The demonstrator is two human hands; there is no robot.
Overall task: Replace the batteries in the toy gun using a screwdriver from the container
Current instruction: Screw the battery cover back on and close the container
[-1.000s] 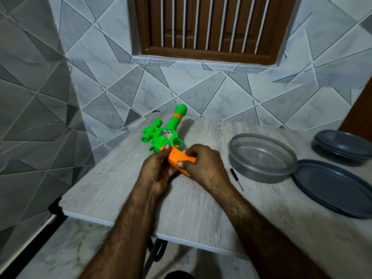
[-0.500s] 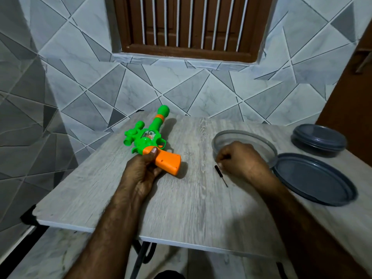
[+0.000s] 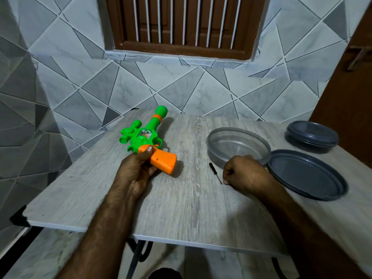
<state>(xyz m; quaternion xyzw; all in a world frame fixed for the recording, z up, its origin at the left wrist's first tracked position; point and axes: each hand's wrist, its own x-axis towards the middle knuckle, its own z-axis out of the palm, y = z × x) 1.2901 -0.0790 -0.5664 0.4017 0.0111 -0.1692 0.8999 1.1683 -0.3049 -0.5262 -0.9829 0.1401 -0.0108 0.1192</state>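
A green toy gun (image 3: 145,135) with an orange grip lies on the grey wooden table (image 3: 181,208), its barrel pointing away toward the wall. My left hand (image 3: 134,174) grips the orange grip, thumb on top where orange meets green. A small black-handled screwdriver (image 3: 213,170) lies flat on the table in front of the clear round container (image 3: 211,156). My right hand (image 3: 243,174) sits just right of the screwdriver with its fingers curled, one fingertip close to the metal tip. I see no batteries.
The container's dark grey lid (image 3: 306,176) lies upside down to its right. A second closed grey container (image 3: 312,137) stands at the back right. A tiled wall and barred window are behind the table. The table's front edge is close to me.
My right hand left the gun's grip, went to the screwdriver by the clear container and then drew back toward its tip. My left hand still holds the gun.
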